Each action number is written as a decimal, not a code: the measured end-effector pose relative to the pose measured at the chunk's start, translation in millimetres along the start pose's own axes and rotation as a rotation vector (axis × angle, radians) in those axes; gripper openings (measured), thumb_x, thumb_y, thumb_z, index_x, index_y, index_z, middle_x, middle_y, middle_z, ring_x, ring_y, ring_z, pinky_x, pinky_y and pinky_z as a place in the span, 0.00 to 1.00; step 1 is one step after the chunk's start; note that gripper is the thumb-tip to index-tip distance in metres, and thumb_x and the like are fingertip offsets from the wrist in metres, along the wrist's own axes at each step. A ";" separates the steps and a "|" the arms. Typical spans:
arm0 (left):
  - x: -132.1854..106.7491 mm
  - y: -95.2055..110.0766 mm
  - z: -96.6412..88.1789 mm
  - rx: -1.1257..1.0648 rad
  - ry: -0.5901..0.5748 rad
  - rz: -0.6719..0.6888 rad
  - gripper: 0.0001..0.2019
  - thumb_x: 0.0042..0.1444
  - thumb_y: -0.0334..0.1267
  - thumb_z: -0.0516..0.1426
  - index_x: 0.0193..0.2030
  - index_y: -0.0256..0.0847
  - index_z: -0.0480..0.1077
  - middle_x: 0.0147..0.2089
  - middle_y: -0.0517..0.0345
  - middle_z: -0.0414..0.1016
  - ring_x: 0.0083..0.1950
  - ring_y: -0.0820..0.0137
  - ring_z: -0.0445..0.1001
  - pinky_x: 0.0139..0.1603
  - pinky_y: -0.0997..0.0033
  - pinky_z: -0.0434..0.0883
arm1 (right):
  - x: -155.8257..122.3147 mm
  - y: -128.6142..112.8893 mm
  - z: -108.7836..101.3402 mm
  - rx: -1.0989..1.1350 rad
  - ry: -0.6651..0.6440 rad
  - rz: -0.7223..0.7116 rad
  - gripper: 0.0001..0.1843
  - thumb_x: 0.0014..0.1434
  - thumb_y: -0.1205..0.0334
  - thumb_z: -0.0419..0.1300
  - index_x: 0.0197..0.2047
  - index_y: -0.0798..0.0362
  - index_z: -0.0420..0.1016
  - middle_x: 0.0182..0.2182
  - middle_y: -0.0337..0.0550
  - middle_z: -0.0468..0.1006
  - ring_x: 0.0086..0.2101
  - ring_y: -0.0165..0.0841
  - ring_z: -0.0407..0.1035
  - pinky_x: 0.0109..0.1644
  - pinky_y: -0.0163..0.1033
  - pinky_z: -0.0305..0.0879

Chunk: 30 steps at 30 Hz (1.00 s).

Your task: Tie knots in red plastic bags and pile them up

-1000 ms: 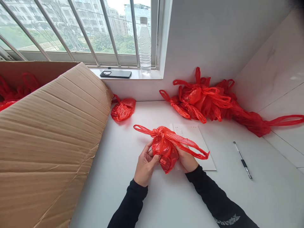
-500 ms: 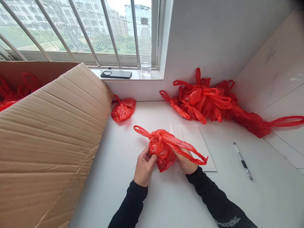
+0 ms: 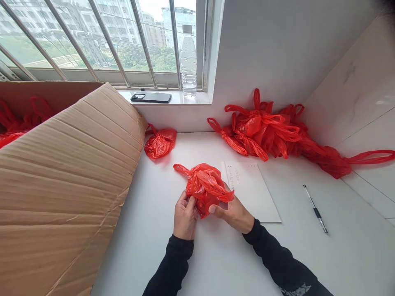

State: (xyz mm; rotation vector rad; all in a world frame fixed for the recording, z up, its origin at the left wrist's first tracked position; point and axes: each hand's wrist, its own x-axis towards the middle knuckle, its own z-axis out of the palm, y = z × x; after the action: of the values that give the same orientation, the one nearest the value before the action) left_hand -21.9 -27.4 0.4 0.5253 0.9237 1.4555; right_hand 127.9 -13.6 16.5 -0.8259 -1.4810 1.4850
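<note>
Between my hands, above the white tabletop, is a red plastic bag (image 3: 205,183) with its top knotted and its handle loops loose. My left hand (image 3: 185,216) grips the bag's lower left side, thumb against the plastic. My right hand (image 3: 233,211) closes round its right side, with the thumb at the front and the other fingers partly hidden behind the bag. What the bag contains is hidden. Just beyond my right hand lies a sheet of paper (image 3: 256,193) with small writing along its upper left.
A large cardboard box (image 3: 70,176) with red bags inside stands at left. One red bag (image 3: 160,143) sits beside it. More red bags (image 3: 265,127) are heaped by the wall. A pen (image 3: 315,209) lies at right. The sill holds a phone (image 3: 151,97) and a water bottle (image 3: 188,61).
The held bag has shifted slightly left and turned, and its long handle loop has folded in toward the bag. My right thumb has come round to the bag's front.
</note>
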 end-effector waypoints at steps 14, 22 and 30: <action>-6.5 10.5 -0.2 0.098 -0.311 0.012 0.23 0.51 0.34 0.63 0.56 0.42 0.69 0.51 0.49 0.74 0.45 0.64 0.72 0.42 0.67 0.72 | 3.7 20.0 -6.7 0.044 0.223 0.036 0.19 0.60 0.50 0.64 0.50 0.49 0.72 0.45 0.46 0.78 0.45 0.42 0.73 0.49 0.48 0.70; -2.6 7.4 -1.9 0.139 -0.213 0.071 0.27 0.49 0.38 0.67 0.56 0.39 0.68 0.54 0.45 0.75 0.56 0.56 0.72 0.56 0.57 0.70 | 5.8 9.7 -3.9 0.131 0.121 0.019 0.24 0.61 0.48 0.62 0.57 0.49 0.69 0.54 0.48 0.75 0.54 0.44 0.69 0.60 0.51 0.65; 0.3 6.5 -4.9 0.111 -0.127 0.092 0.24 0.49 0.36 0.67 0.53 0.42 0.70 0.51 0.50 0.77 0.52 0.60 0.74 0.51 0.64 0.72 | 0.6 21.8 0.8 0.082 0.169 0.059 0.41 0.53 0.53 0.71 0.65 0.45 0.58 0.53 0.48 0.74 0.53 0.44 0.70 0.59 0.56 0.66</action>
State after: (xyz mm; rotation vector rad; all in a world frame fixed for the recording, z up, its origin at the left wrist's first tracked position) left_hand -29.7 -27.6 2.7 0.7428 0.8926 1.4408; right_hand 124.3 -11.8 -5.0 -0.9283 -1.2736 1.4707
